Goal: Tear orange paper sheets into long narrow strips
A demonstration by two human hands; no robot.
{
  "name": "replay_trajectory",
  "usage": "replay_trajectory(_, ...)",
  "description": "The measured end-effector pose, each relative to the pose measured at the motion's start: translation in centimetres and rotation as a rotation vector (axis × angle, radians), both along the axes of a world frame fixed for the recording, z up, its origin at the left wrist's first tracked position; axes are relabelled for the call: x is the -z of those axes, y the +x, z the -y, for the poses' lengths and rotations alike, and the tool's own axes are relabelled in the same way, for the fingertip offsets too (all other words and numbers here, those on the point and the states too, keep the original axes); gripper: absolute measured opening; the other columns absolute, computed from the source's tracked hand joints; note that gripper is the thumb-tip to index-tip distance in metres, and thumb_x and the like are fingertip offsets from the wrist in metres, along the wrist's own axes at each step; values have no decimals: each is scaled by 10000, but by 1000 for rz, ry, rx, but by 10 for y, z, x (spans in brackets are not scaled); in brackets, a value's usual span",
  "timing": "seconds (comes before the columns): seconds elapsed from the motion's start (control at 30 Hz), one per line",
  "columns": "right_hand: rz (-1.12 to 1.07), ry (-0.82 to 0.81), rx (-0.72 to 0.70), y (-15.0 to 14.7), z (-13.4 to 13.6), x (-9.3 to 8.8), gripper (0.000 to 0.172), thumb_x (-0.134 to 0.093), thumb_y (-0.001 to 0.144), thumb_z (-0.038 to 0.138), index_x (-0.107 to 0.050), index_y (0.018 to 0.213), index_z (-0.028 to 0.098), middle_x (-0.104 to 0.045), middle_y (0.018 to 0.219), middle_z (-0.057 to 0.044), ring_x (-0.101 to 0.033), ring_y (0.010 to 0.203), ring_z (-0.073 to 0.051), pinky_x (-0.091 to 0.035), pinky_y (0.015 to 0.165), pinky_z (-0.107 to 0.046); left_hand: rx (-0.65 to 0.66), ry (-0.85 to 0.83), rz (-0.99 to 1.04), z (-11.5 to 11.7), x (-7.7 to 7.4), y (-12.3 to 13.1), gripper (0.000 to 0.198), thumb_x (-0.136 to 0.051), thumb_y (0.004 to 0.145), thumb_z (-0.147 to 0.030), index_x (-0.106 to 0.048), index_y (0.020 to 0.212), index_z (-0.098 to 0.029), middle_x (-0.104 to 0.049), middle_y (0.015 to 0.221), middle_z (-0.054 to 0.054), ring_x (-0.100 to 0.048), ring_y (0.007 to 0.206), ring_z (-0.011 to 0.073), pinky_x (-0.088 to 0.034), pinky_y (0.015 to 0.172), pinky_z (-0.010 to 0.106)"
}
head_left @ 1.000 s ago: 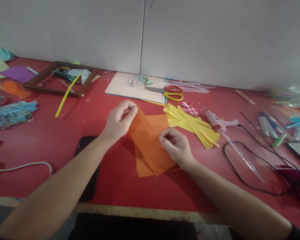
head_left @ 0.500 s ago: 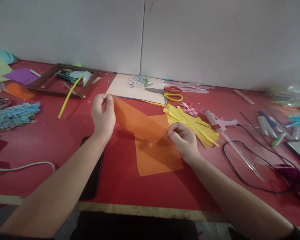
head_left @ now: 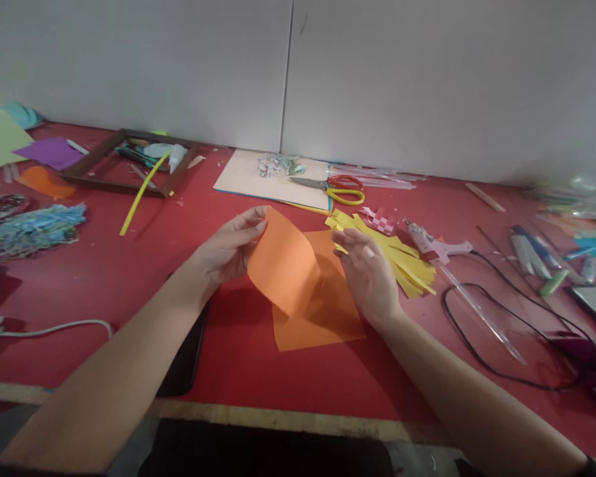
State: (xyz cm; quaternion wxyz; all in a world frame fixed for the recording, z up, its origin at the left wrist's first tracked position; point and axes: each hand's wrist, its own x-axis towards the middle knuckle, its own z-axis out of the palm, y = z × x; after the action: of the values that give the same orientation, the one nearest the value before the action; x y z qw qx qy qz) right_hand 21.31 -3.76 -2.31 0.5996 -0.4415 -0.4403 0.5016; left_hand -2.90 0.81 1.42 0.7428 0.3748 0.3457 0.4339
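My left hand (head_left: 236, 245) is closed on the edge of a sheet of orange paper (head_left: 283, 262), which curves in the air. Below it a second orange sheet (head_left: 322, 324) lies on the red table (head_left: 238, 361), partly covered by the raised one. Over the right side of that lower sheet is my right hand (head_left: 370, 275), fingers apart with nothing in them. Just behind the right hand sits a fanned pile of yellow paper strips (head_left: 407, 265). A dark phone-like object (head_left: 186, 358) is partly hidden under my left forearm.
Scissors (head_left: 345, 189) rest against a cream board (head_left: 243, 175) at the back. A pink glue gun (head_left: 437, 245) with a looping black cord (head_left: 449, 311) lies to the right. A brown frame (head_left: 104, 182) with tools stands back left, near a yellow strip (head_left: 139, 202).
The raised orange sheet was stretched between both hands. My right hand has let go and opened, while my left hand has moved right with the sheet, which now curls.
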Motion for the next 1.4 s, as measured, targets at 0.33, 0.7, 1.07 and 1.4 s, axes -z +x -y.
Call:
replay_trajectory(0.33,-268,-419,-518,-4,19,-8,506,-538,826,699,-712,822,224,-725,759,-53,-657,649,-208,-517,671,-360,169,144,-187,-5,15,5,351,-897,655,-357,-679,831,-145,-720,784,9,-646,684,100,-507,673,208)
replay_trajectory(0.7,-351,-361,-661,-5,16,-7,368,-750,793,452,-694,1085,235,-706,1104,-60,-668,1035,-200,-519,921,-327,224,246,-147,2,10,8,407,-866,690,-431,-573,798,-170,-552,548,-74,-523,520,62,-394,552,176)
replay_trajectory(1.07,-365,-425,-847,5,11,-7,397,-758,832,316,-616,1191,226,-701,1068,-61,-698,939,-164,-552,857,-320,250,370,-200,1,10,11,310,-894,645,-321,-639,681,-149,-699,981,53,-634,972,163,-462,914,314)
replay_trajectory(1.4,-233,-416,-755,-1,12,-7,503,-840,739,361,-632,1177,227,-720,1043,-44,-701,907,-153,-537,905,-322,293,332,-248,3,9,14,357,-914,597,-354,-638,694,-148,-644,777,3,-582,743,117,-462,740,264)
